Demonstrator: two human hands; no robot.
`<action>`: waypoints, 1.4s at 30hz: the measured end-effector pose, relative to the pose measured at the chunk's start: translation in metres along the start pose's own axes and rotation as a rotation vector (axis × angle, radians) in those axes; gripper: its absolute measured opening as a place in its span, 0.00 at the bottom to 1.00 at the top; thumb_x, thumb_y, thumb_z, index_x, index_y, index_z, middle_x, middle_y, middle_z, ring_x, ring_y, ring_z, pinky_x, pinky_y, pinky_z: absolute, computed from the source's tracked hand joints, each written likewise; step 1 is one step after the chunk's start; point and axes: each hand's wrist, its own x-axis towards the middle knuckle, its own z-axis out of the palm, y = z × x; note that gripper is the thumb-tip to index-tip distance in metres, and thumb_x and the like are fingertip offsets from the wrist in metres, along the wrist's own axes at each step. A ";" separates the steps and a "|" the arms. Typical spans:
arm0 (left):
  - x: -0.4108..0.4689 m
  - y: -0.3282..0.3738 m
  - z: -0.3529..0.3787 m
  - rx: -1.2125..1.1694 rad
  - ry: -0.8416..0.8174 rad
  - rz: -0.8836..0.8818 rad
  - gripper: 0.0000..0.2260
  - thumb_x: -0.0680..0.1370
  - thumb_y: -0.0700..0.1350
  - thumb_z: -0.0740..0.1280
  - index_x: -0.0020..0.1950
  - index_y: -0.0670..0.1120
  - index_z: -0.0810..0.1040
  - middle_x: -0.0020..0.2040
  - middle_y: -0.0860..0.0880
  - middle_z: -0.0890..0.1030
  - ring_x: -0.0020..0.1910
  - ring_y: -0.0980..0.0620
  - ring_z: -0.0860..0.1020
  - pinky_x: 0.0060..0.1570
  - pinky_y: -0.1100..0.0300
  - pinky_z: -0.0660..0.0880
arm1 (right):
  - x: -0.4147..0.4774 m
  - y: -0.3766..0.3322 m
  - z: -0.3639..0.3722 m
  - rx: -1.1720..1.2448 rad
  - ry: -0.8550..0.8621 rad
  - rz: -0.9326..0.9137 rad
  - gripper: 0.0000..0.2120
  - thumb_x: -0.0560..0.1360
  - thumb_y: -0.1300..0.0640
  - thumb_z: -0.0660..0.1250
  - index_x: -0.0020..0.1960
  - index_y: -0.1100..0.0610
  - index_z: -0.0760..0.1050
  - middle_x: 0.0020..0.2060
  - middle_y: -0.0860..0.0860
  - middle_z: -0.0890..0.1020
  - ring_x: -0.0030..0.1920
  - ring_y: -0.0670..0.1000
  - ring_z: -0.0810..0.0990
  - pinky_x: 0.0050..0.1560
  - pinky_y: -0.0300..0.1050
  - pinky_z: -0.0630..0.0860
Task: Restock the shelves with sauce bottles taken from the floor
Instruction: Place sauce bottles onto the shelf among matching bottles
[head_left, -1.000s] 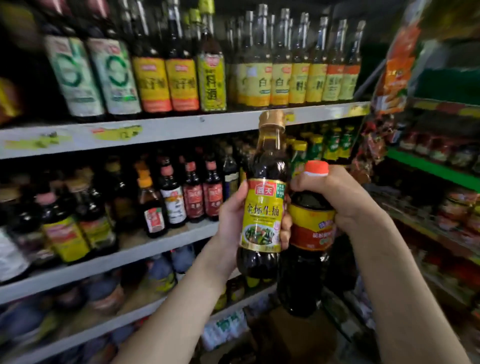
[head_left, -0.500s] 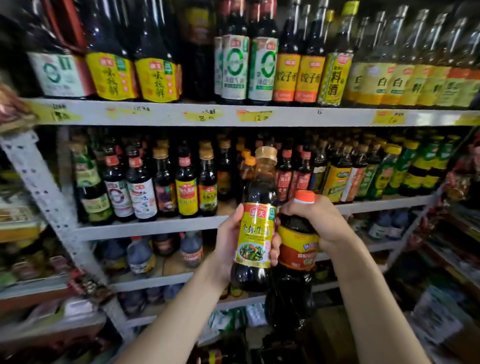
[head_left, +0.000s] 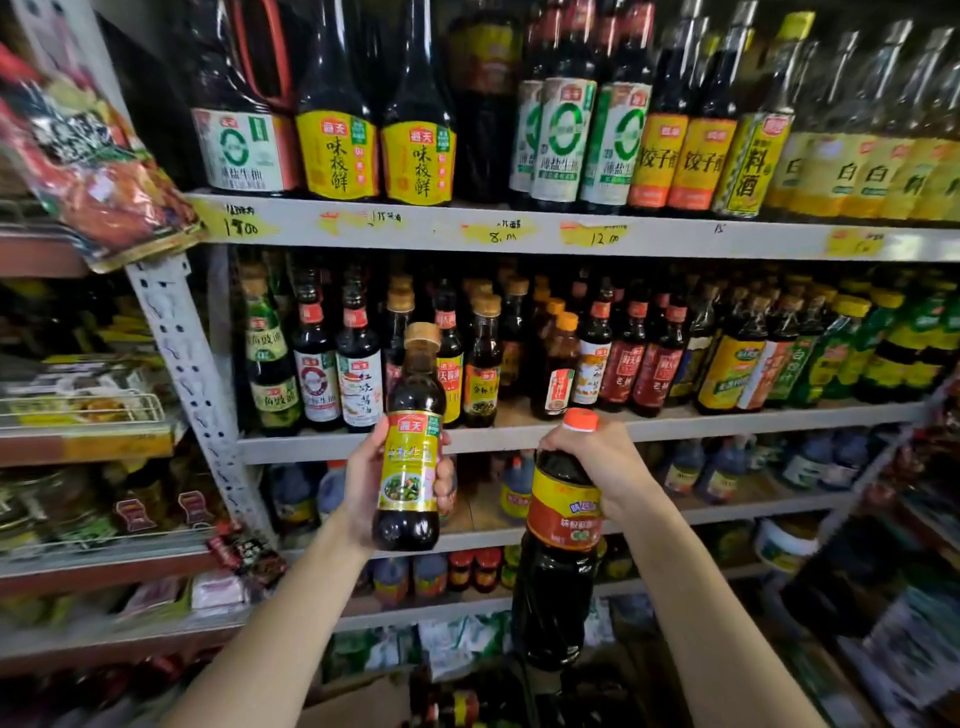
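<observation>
My left fingers (head_left: 445, 479) wrap behind the small bottle (head_left: 409, 470); its back and most of my grip are hidden. My right fingers (head_left: 566, 442) cover the neck of the large bottle (head_left: 561, 569) below the orange cap (head_left: 581, 419), and its base sinks into dark, indistinct clutter at 6 o'clock. The top-shelf bottles (head_left: 418, 119) at 12 o'clock lose their necks to the upper edge. Handwriting on the price tags (head_left: 592, 235) is only partly legible. The pale bottles (head_left: 878, 176) at 2 o'clock are smeared, their labels barely readable. The packets (head_left: 78, 376) at 9 o'clock are blurred. Both my forearms (head_left: 270, 634) run off the lower edge.
</observation>
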 end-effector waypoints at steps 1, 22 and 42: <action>-0.004 0.004 -0.006 0.003 0.009 0.007 0.31 0.78 0.63 0.59 0.66 0.36 0.69 0.51 0.36 0.78 0.48 0.40 0.79 0.51 0.48 0.75 | -0.001 0.002 0.002 0.007 -0.010 -0.002 0.12 0.66 0.62 0.75 0.44 0.69 0.79 0.34 0.57 0.82 0.36 0.55 0.81 0.39 0.47 0.75; 0.001 -0.006 -0.018 -0.011 0.087 -0.073 0.30 0.73 0.61 0.70 0.60 0.36 0.74 0.45 0.37 0.79 0.40 0.41 0.80 0.43 0.50 0.77 | 0.024 0.024 0.000 -0.001 -0.019 0.072 0.09 0.66 0.62 0.74 0.43 0.66 0.81 0.34 0.55 0.85 0.35 0.52 0.83 0.35 0.44 0.77; 0.069 -0.035 0.011 0.509 0.306 -0.331 0.32 0.63 0.57 0.80 0.56 0.36 0.78 0.43 0.34 0.83 0.39 0.38 0.83 0.41 0.50 0.80 | 0.071 0.018 -0.052 0.068 -0.384 -0.103 0.25 0.63 0.58 0.74 0.59 0.42 0.80 0.43 0.54 0.86 0.47 0.54 0.85 0.45 0.42 0.80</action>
